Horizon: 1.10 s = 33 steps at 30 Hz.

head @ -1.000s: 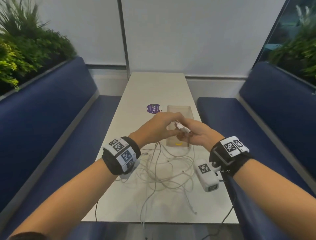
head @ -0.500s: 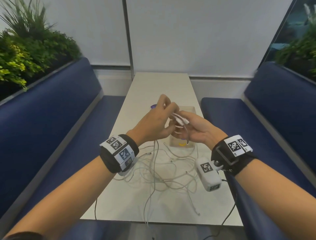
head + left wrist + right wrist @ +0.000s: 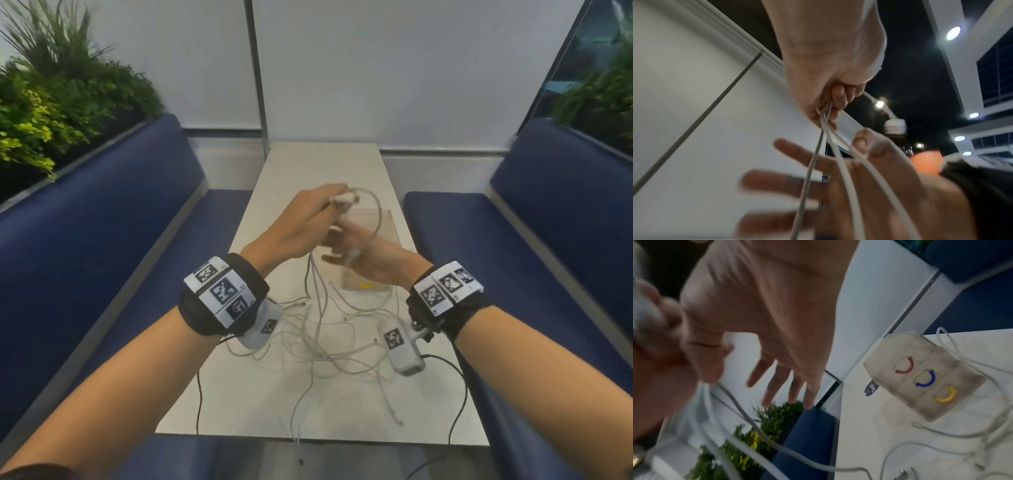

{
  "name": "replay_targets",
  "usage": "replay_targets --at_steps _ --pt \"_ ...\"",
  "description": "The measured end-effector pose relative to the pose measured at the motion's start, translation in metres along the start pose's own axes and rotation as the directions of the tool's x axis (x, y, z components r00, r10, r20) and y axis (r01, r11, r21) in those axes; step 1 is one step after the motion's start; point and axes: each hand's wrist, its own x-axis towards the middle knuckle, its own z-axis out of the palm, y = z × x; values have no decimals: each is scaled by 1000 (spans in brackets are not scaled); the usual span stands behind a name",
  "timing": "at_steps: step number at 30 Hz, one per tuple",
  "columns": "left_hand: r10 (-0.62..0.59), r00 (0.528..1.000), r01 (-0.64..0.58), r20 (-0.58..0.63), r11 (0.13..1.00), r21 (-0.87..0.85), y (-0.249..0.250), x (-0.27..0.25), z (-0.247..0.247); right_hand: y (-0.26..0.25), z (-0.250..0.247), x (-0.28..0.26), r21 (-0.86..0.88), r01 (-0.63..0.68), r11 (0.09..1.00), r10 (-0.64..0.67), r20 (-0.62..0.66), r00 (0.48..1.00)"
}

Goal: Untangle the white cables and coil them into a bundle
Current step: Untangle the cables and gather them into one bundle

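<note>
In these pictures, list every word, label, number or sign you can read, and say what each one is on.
"ClayG": on the round dark sticker on the table, beside the clear tray; small print beneath it is too blurred to read.
Black-and-white square code patterns, no letters: on the left wristband, the right wristband and both wrist cameras.
Tiny marks at the wristband edges: too small to read.
</note>
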Motion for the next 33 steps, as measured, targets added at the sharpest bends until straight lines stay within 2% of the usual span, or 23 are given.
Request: replay_targets --at_steps 2,4,6,9,11,13,15,17,20,22,23,25,29,31,33 --pt "-48 997 36 -54 977 -209 16 2 -9 15 16 1 -210 -54 976 86 148 985" --pt "-103 986 52 -132 938 -343 27 6 -22 31 25 2 -401 -81 912 157 162 974" --pt "-156 953 20 -261 889 -458 34 6 -40 46 19 -3 -532 -143 835 227 96 969" --pt "-182 854 -101 -488 862 -497 36 2 -75 63 -9 -16 -654 -259 710 264 -94 960" --pt "-171 806 -124 -566 887 -444 30 -1 -93 66 -23 -21 -595 -287 751 197 -214 957" --pt "-151 810 -71 -567 934 -350 22 -3 -97 58 -26 -18 -525 -226 820 76 -291 954" --pt "-146 847 23 -512 971 -240 13 -3 -86 41 -19 -12 -508 -153 848 -25 -326 945" --pt "-192 885 117 -425 974 -195 3 -4 -71 23 -8 -6 -507 -104 856 -61 -298 953" --pt "-298 915 189 -271 912 -363 -2 -5 -51 -1 10 -5 -532 -21 846 -63 -139 988" --pt "-336 913 190 -231 852 -487 1 -5 -46 -15 22 -11 -515 -10 857 27 27 999" --pt "-342 906 166 -248 828 -535 3 -4 -46 -21 27 -16 -527 -24 850 100 117 988" --pt "-360 874 98 -326 789 -607 8 -3 -53 -27 32 -26 -535 -83 841 267 276 923" --pt "-365 782 -77 -505 748 -660 22 2 -80 4 37 -39 -481 -281 831 513 465 721" --pt "-357 725 -158 -589 747 -646 29 6 -94 43 32 -40 -568 -320 758 625 491 607" --pt "-318 687 -231 -653 757 -612 34 9 -109 79 22 -46 -682 -348 643 742 442 503"
